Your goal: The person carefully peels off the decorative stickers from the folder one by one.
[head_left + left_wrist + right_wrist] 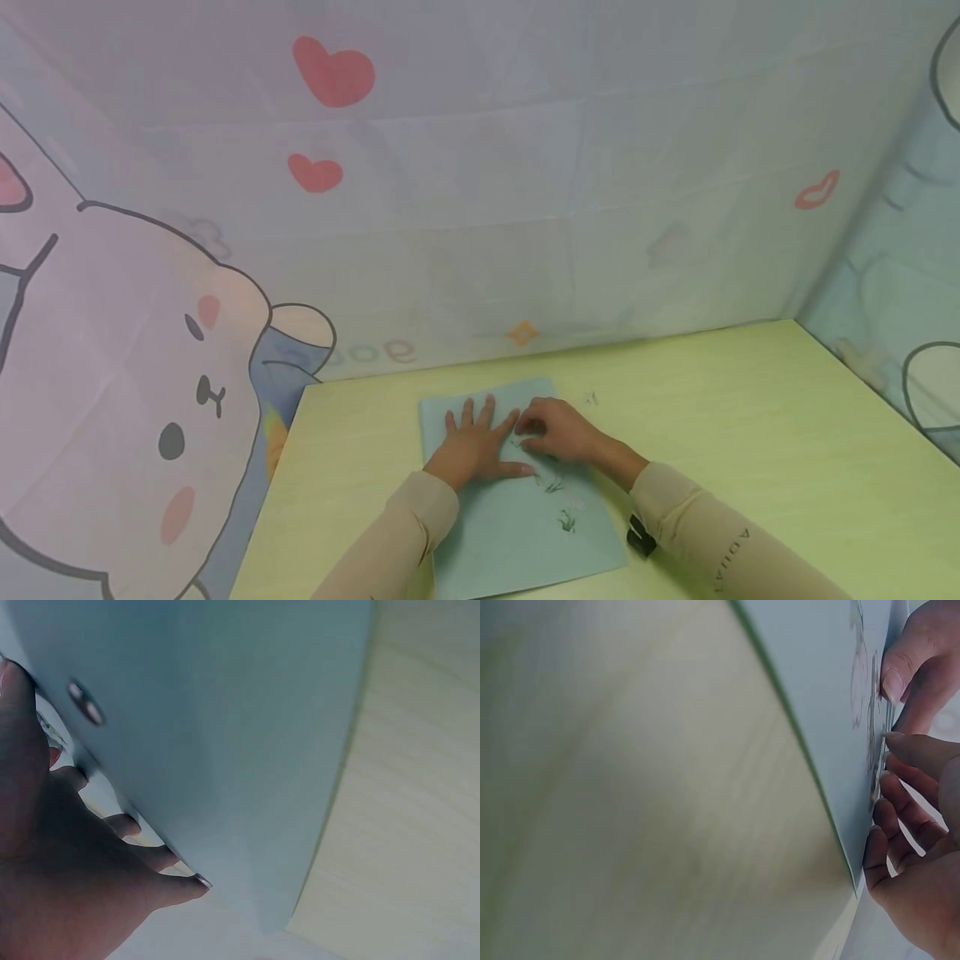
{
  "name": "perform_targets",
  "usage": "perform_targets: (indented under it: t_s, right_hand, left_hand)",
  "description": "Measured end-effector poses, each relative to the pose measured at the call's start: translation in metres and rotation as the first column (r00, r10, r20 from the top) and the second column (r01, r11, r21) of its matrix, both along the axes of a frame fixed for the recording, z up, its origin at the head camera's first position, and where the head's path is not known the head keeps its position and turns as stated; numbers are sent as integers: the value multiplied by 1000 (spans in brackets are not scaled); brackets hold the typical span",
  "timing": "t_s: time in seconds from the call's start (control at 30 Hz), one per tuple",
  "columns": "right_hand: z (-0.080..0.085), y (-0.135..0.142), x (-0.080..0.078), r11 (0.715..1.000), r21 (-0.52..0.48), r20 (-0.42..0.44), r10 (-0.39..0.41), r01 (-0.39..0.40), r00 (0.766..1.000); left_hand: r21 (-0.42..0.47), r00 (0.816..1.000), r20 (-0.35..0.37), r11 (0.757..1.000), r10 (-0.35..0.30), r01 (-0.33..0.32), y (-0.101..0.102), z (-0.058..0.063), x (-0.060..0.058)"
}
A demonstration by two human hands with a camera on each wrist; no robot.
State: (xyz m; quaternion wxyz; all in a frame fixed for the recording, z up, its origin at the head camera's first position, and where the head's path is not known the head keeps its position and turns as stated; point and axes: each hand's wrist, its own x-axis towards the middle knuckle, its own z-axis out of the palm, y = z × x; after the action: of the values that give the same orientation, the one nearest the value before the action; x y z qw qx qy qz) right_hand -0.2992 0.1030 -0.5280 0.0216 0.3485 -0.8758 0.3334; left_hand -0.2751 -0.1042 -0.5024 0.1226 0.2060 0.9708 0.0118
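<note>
A light blue-green sheet, seemingly a folder or booklet cover [495, 542], lies on the table with small green plant pictures [567, 522] scattered over its right side. My left hand [472, 450] presses flat on its upper part, fingers spread, thumb pointing right. Close beside it, my right hand [558, 429] bends its fingers down to the sheet near a small green plant picture [516, 443]. Thumb and fingertips of the right hand [922, 825] touch the surface in the right wrist view; I cannot tell whether they pinch anything thin.
Pale yellow-green wood-grain tabletop [720, 400] surrounds the sheet. A small pale scrap [591, 398] lies past its upper right corner. Next to the right sleeve is a small black object [640, 536]. Cartoon-printed cloth [465, 183] walls off the table's back and sides.
</note>
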Motion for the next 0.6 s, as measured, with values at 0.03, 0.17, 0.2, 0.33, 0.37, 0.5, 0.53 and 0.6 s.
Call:
perform_targets:
  t_s: [0.03,0.17,0.2,0.33,0.37,0.5,0.53,0.6]
  right_hand:
    - [0,0,0,1000,2,-2,1,-1,1000]
    - [0,0,0,1000,6,-9,3,-3,1000]
    - [0,0,0,1000,6,-11,5,-5,1000]
    - [-2,0,-2,1000,0,-11,10,-10,1000]
    - [-3,-1,-2,1000,-2,-9,10,-10,1000]
    - [-5,-1,-2,1000,-14,18,1,-1,1000]
    - [-5,-1,-2,1000,-20,32,-2,3,999]
    - [-5,-1,-2,999,-30,61,-7,9,998]
  left_hand:
    - [0,1000,-2,1000,0,0,0,0,0]
    - [0,1000,-2,1000,1,-1,-1,0,0]
    - [1,1000,-2,1000,1,-1,-1,0,0]
    - [3,1000,0,1000,-2,2,-1,2,1]
    - [3,1000,0,1000,-2,2,-1,2,1]
    - [-3,1000,-5,1000,-3,3,-1,3,2]
    - [-4,1000,-5,1000,-3,3,0,4,3]
    - [-4,1000,-7,1000,-2,2,0,4,3]
